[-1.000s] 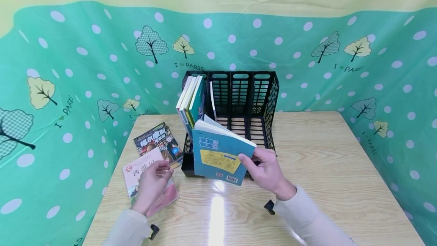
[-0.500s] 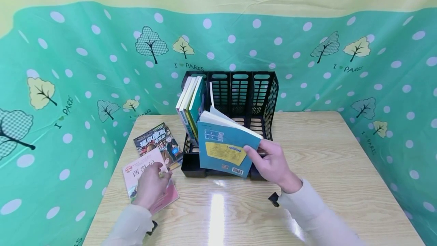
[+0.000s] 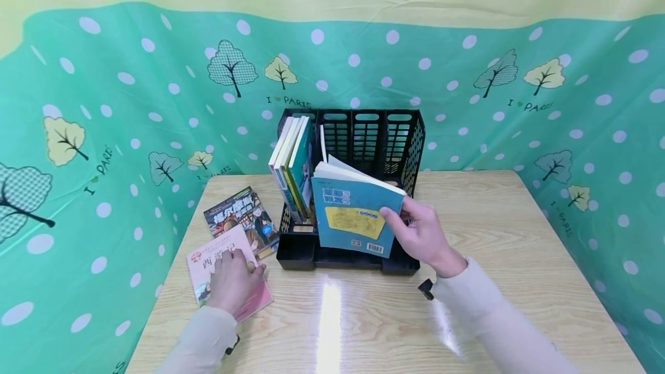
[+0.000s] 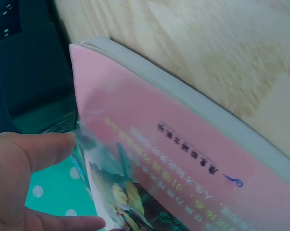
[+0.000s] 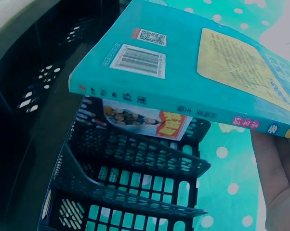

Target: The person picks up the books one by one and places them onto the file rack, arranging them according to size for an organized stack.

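My right hand grips a blue book by its right edge, thumb across the back cover. The book is tilted in front of the black desk file rack, its pages fanned slightly at the top. Yellow panel and barcode show in the right wrist view, with the spine toward the rack's dividers. My left hand lies over a pink-and-white book on the table. In the left wrist view the thumb is right at that book's edge, and another finger reaches over the cover's picture.
A dark comic-style book lies partly under the pink one. Several books stand in the rack's leftmost slot, and a thin book leans in the slot beside them. Green dotted cloth hangs around the wooden table.
The right hand has carried the blue book to the right and slightly up, toward the rack. My left hand has lowered onto the pink book.
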Demonstrator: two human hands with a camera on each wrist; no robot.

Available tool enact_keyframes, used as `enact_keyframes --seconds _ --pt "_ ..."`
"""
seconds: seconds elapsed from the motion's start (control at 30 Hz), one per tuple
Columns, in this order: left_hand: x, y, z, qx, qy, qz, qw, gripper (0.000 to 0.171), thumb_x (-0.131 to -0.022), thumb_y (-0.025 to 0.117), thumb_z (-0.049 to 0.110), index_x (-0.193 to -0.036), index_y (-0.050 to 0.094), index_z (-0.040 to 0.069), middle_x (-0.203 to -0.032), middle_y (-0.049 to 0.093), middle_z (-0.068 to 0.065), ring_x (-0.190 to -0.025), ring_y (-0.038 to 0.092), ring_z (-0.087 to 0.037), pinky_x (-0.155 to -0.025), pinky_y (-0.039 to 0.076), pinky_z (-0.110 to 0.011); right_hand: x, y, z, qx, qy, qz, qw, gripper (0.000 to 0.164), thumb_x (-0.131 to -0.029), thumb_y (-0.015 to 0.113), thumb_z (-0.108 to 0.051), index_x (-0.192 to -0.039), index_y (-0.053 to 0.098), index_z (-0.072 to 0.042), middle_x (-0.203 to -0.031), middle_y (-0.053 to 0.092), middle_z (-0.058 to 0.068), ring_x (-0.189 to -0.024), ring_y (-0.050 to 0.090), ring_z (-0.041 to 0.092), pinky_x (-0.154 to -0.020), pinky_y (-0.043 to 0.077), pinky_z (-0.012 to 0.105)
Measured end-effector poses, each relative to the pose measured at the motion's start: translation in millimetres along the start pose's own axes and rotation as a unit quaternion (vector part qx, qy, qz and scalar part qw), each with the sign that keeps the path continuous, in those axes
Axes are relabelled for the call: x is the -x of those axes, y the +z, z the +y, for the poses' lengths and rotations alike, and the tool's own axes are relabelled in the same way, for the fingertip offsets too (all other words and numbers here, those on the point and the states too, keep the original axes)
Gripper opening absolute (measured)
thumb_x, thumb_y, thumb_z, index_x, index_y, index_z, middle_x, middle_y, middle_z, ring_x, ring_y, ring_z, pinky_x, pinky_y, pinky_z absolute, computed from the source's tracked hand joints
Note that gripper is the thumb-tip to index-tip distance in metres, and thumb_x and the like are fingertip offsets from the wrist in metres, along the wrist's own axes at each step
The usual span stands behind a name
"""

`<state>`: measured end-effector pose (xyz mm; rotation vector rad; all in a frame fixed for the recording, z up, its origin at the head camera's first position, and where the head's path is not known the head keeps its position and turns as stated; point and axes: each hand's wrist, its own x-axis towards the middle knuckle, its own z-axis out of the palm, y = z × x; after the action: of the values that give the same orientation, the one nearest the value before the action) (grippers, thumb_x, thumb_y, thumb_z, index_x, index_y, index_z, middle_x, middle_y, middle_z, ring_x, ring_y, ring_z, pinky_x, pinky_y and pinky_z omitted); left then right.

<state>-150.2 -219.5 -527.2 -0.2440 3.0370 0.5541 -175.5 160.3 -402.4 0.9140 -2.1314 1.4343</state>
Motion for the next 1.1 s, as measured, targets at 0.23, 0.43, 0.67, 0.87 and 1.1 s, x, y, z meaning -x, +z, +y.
enact_keyframes --seconds 0.23,0.43,0.67,0.87,1.1 --pt "-3.5 8.7 -2.6 -0.028 0.01 0.024 0.9993 0.064 -0.083 0.07 0.043 -0.108 0.05 -0.012 -0.1 0.046 -0.028 -0.093 0.047 -0.044 -0.071 0.044 -0.058 -7 -3 9 0.009 0.023 0.006 1.0 0.03 -0.088 0.06 0.008 -0.118 0.061 0.002 -0.099 0.071 0.018 -0.075 0.071 0.023 -0.044 0.049 0.02" --pt "-4.7 12.5 -3.0 -0.045 0.004 0.027 0.9986 0.069 -0.081 0.07 0.049 -0.106 0.05 -0.012 -0.099 0.045 -0.029 -0.093 0.046 -0.046 -0.069 0.043 -0.062 -16 -4 12 0.011 0.071 0.017 0.997 0.023 -0.093 0.058 0.0 -0.115 0.063 -0.001 -0.099 0.071 0.015 -0.08 0.071 0.023 -0.058 0.058 0.031" --pt "-7.4 15.6 -2.3 -0.061 0.008 0.027 0.9978 0.067 -0.082 0.069 0.044 -0.108 0.049 -0.015 -0.099 0.045 -0.029 -0.094 0.045 -0.048 -0.07 0.042 -0.066 -29 -7 21 0.026 0.118 0.013 0.993 0.023 -0.096 0.054 -0.005 -0.118 0.061 0.001 -0.1 0.07 0.017 -0.077 0.07 0.025 -0.049 0.053 0.029" --pt "-6.3 15.3 -1.6 -0.066 0.025 0.038 0.9968 0.065 -0.081 0.07 0.035 -0.109 0.048 -0.019 -0.097 0.046 -0.029 -0.092 0.046 -0.045 -0.066 0.046 -0.062 -36 -6 44 0.016 0.147 0.013 0.989 0.027 -0.099 0.053 -0.023 -0.119 0.061 -0.007 -0.102 0.07 0.012 -0.079 0.07 0.021 -0.055 0.056 0.029" --pt "-7.0 15.1 -1.2 -0.069 0.017 0.026 0.9971 0.07 -0.08 0.072 0.038 -0.113 0.047 -0.019 -0.101 0.046 -0.03 -0.095 0.045 -0.045 -0.069 0.046 -0.061 -47 -5 52 0.017 0.168 0.01 0.986 0.033 -0.098 0.052 -0.034 -0.118 0.061 -0.009 -0.1 0.071 0.01 -0.078 0.07 0.018 -0.057 0.058 0.032"
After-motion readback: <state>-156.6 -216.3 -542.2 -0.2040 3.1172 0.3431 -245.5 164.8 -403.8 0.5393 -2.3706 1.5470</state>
